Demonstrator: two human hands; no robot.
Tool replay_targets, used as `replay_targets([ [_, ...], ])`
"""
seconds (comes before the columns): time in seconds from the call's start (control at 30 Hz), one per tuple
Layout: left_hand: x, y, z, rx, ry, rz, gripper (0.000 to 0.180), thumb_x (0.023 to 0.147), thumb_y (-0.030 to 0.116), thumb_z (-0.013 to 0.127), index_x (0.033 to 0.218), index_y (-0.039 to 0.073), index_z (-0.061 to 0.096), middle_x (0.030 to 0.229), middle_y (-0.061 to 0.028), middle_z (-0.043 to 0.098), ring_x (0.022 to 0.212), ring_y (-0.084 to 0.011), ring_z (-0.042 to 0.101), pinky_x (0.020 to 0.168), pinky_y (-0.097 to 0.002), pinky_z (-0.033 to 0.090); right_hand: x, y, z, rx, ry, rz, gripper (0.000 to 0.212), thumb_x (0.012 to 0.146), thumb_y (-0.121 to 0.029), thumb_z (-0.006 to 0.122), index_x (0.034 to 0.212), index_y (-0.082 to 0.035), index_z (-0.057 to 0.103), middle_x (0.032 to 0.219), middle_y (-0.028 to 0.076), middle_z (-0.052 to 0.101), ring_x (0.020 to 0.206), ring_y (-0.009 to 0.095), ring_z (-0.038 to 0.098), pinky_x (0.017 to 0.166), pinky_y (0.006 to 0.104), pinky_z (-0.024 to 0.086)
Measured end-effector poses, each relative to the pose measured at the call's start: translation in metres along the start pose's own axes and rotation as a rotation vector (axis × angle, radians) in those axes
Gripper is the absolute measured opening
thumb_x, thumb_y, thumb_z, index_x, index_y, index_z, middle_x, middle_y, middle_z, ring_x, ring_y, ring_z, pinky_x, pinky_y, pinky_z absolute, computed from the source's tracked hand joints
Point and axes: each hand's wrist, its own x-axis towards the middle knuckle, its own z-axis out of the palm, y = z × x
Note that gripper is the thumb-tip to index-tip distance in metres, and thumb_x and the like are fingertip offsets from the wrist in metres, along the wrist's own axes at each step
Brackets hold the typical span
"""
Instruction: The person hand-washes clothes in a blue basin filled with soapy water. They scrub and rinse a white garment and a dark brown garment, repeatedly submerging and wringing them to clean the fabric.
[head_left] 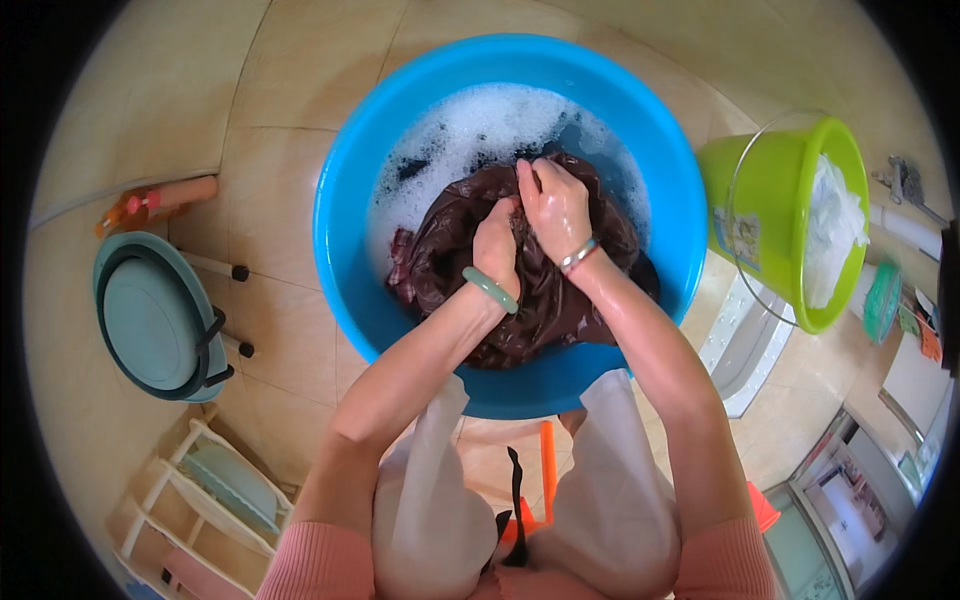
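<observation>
A dark brown, wet, shiny garment (550, 305) is bunched up in a large round blue tub (338, 240) of soapy water. My left hand (496, 242), with a green bangle at its wrist, is closed on a fold of the garment near the middle. Just to its right and slightly farther off, my right hand (556, 205) pinches another fold; a silver bangle circles that wrist. White suds (490, 120) float along the far side of the water. A dark red checked cloth (400, 270) shows at the garment's left edge, mostly hidden.
Right of the tub stands a lime green bucket (820, 235) with a white plastic bag in it, beside a white squat toilet (745, 350). Folded grey-green basins (150, 320) lean at the left, with a pale rack (190, 500) nearer. Something orange (547, 470) lies between my knees.
</observation>
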Motion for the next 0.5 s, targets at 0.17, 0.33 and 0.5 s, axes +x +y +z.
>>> replay_targets([
  [0.17,0.099,0.006,-0.087,-0.296,-1.104,-0.109,0.025,0.099,0.027,0.048,0.087,0.011,0.063,0.084,-0.0035,0.06,0.076,-0.0162,0.059,0.064,-0.0285,0.047,-0.039,-0.093,-0.015,0.236,-0.214,-0.198,0.016,0.086,-0.018,0.062,0.074,-0.008,0.06,0.07,0.011,0.058,0.061,0.029,0.061,0.054,0.0406,0.05],
  [0.33,-0.018,-0.007,0.006,0.314,0.166,0.102,0.023,0.097,0.021,0.048,0.101,0.007,0.065,0.101,-0.0017,0.062,0.097,-0.0116,0.055,0.086,-0.0271,0.043,0.001,0.026,0.001,-0.048,-0.082,0.037,0.028,0.092,-0.018,0.058,0.069,-0.002,0.055,0.065,0.018,0.058,0.061,0.037,0.06,0.054,0.0456,0.048],
  [0.5,-0.002,-0.004,-0.012,0.12,0.033,0.167,0.027,0.097,0.026,0.047,0.094,0.006,0.065,0.086,-0.0009,0.059,0.081,-0.0125,0.054,0.076,-0.0276,0.043,-0.004,-0.031,-0.009,0.082,-0.005,-0.127,0.025,0.091,-0.018,0.059,0.072,-0.002,0.056,0.069,0.019,0.059,0.06,0.039,0.058,0.053,0.0459,0.048],
])
